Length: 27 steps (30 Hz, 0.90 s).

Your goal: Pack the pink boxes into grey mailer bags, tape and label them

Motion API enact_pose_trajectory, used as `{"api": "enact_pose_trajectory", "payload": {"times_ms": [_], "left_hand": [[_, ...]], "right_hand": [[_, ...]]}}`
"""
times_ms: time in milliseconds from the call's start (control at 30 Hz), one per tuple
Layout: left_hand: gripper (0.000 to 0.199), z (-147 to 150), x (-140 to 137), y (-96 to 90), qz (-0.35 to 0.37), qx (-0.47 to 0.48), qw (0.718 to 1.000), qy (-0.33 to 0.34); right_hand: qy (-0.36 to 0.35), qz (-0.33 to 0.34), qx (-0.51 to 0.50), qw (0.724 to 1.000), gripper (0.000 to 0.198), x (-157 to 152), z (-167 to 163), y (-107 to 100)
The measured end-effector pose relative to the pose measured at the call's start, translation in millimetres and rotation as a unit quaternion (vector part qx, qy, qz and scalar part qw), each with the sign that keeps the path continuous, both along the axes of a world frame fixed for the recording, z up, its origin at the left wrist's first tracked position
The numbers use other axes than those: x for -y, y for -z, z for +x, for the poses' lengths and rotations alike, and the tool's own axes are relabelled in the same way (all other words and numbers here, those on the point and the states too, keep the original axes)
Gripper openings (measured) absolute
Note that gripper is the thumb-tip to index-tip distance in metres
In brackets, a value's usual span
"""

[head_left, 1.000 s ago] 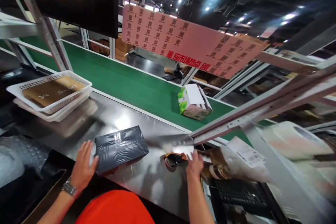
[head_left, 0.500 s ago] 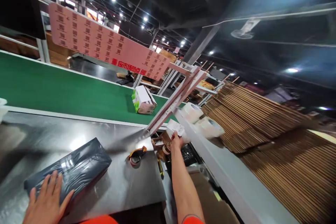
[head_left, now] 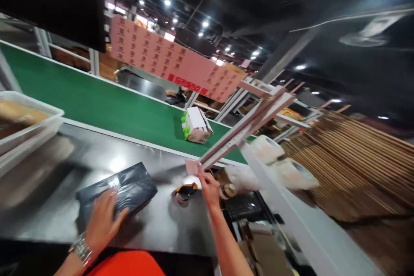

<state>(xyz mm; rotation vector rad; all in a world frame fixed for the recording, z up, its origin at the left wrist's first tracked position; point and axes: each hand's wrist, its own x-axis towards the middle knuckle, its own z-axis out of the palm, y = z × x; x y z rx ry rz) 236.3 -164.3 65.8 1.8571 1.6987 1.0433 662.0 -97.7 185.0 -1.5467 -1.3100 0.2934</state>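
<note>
A box-shaped package [head_left: 137, 183] in dark, shiny plastic wrap lies on the metal table [head_left: 168, 233]. My left hand [head_left: 104, 220] rests on its top, fingers stretched out. To the right, my right hand [head_left: 209, 187] pinches a small pale label [head_left: 192, 167] between thumb and fingers, near the foot of a slanting metal post [head_left: 223, 151]. Just left of this hand, a tape dispenser [head_left: 185, 192] with black and yellow parts sits on the table.
Behind the table runs a green conveyor belt [head_left: 129, 110], carrying a white and green carton [head_left: 198, 127]. A white bin [head_left: 48, 118] stands at the left. White rolls [head_left: 267, 148] and stacked flat cardboard [head_left: 352, 159] are at the right.
My right hand has moved left from the white label roll, now holding a label over the table. My left hand stays on the package. The view has turned left.
</note>
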Motion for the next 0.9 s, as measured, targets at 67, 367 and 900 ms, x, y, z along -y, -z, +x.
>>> {"api": "enact_pose_trajectory", "payload": {"times_ms": [67,367,900], "left_hand": [[0.060,19.4,-2.3,-32.5,-0.066,0.169,0.980,0.079],[0.056,34.4,-9.3,-76.6,-0.243,0.520,0.816,0.071],[0.026,-45.8,36.0,-53.5,-0.205,0.287,0.922,0.159]], "right_hand": [[-0.106,0.009,0.079,0.991,0.025,12.1,-53.8,18.9],[-0.281,0.153,0.255,0.912,0.051,41.7,-177.6,55.5],[-0.347,-0.256,-0.217,0.876,0.041,90.9,-273.8,48.9]]}}
